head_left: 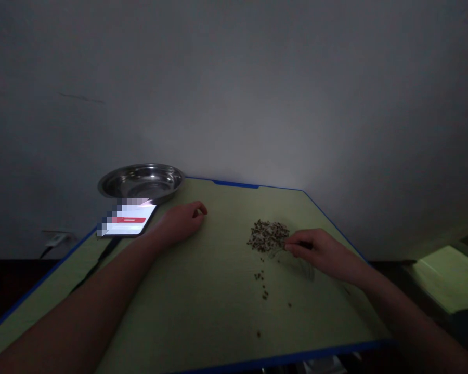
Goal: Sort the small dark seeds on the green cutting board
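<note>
My right hand (315, 249) is at the right edge of a pile of small dark and whitish grains (268, 236), thumb and fingertips pinched together. Whatever lies between those fingertips is too small to make out. Faint clear streaks, perhaps a transparent container or film (310, 272), show under this hand. My left hand (185, 221) rests on the table left of the pile, its fingers loosely curled with nothing visible in them. Several loose dark grains (264, 295) are scattered on the tabletop in front of the pile.
A shiny steel basin (142, 182) stands at the table's back left corner. Before it lies a tablet or phone (127, 221) with a lit screen and a dark strap or cable (97, 264). The pale table (203, 311) has blue edging and meets a grey wall (242, 93).
</note>
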`<state>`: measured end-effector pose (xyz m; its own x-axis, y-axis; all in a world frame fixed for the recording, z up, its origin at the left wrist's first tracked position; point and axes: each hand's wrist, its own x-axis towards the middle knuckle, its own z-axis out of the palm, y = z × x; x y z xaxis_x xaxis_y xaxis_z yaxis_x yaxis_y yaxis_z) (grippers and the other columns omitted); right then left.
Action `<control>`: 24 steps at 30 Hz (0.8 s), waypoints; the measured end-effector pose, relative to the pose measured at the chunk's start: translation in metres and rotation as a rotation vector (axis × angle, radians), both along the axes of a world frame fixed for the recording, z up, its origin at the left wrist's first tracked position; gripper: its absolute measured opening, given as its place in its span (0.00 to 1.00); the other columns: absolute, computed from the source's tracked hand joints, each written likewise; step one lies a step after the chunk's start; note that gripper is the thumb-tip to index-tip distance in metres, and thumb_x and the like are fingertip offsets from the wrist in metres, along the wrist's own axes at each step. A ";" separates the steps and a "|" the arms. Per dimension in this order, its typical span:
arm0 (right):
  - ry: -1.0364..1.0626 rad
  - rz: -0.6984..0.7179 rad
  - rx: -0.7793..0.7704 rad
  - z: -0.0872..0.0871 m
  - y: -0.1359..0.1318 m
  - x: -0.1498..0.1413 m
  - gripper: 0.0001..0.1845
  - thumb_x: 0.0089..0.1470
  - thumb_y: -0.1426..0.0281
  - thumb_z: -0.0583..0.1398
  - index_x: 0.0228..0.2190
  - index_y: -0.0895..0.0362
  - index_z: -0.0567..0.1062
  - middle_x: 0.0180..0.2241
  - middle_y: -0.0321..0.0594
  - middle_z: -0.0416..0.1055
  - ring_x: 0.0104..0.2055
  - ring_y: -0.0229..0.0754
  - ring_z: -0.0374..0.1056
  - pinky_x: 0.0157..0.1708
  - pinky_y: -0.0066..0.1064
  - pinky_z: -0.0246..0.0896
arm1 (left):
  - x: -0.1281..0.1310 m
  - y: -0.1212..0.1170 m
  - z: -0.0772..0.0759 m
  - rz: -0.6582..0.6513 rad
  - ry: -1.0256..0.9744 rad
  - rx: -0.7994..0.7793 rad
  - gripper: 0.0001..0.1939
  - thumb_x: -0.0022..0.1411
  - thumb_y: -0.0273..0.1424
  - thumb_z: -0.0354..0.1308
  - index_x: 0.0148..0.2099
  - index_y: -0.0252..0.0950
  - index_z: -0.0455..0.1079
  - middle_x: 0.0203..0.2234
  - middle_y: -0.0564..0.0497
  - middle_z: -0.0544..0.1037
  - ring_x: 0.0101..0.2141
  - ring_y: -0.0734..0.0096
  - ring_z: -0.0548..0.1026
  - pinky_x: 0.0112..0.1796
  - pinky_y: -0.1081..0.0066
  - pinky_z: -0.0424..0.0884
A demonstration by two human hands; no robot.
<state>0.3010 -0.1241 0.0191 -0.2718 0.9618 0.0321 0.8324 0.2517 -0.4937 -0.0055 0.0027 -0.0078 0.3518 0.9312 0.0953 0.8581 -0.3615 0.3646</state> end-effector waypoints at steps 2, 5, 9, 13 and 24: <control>-0.013 0.005 0.011 0.000 0.003 -0.003 0.14 0.58 0.68 0.54 0.26 0.58 0.76 0.25 0.38 0.72 0.27 0.38 0.62 0.27 0.30 0.55 | 0.001 -0.002 0.002 0.007 0.005 -0.009 0.17 0.58 0.34 0.46 0.46 0.39 0.71 0.33 0.49 0.78 0.31 0.67 0.74 0.32 0.70 0.65; -0.008 -0.008 0.009 -0.003 0.007 -0.006 0.13 0.58 0.67 0.55 0.28 0.58 0.77 0.25 0.38 0.72 0.27 0.38 0.63 0.27 0.30 0.55 | 0.001 -0.003 0.003 0.000 0.001 -0.014 0.17 0.58 0.35 0.46 0.47 0.39 0.70 0.34 0.49 0.78 0.32 0.66 0.74 0.33 0.69 0.66; 0.001 -0.013 0.003 -0.006 0.009 -0.008 0.13 0.57 0.67 0.55 0.28 0.58 0.78 0.25 0.38 0.73 0.27 0.38 0.63 0.26 0.30 0.55 | 0.001 -0.001 0.001 -0.008 -0.008 -0.007 0.17 0.58 0.36 0.47 0.47 0.40 0.70 0.34 0.49 0.78 0.32 0.66 0.75 0.33 0.70 0.66; 0.011 -0.008 -0.015 -0.004 0.007 -0.014 0.13 0.57 0.68 0.55 0.29 0.59 0.78 0.26 0.39 0.73 0.27 0.39 0.64 0.27 0.31 0.56 | 0.001 -0.002 0.002 -0.001 0.001 -0.003 0.18 0.58 0.35 0.47 0.47 0.39 0.71 0.35 0.49 0.78 0.33 0.66 0.75 0.33 0.69 0.66; 0.029 0.028 -0.002 0.005 0.002 -0.016 0.13 0.58 0.67 0.55 0.29 0.57 0.78 0.27 0.38 0.73 0.28 0.39 0.65 0.28 0.30 0.56 | -0.001 0.001 -0.002 -0.017 -0.001 0.012 0.18 0.57 0.34 0.46 0.47 0.40 0.71 0.34 0.49 0.78 0.32 0.65 0.74 0.33 0.69 0.65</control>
<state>0.2852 -0.1219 0.0246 -0.2978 0.9538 0.0389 0.8101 0.2741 -0.5182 -0.0062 0.0041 -0.0098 0.3672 0.9240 0.1069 0.8516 -0.3801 0.3610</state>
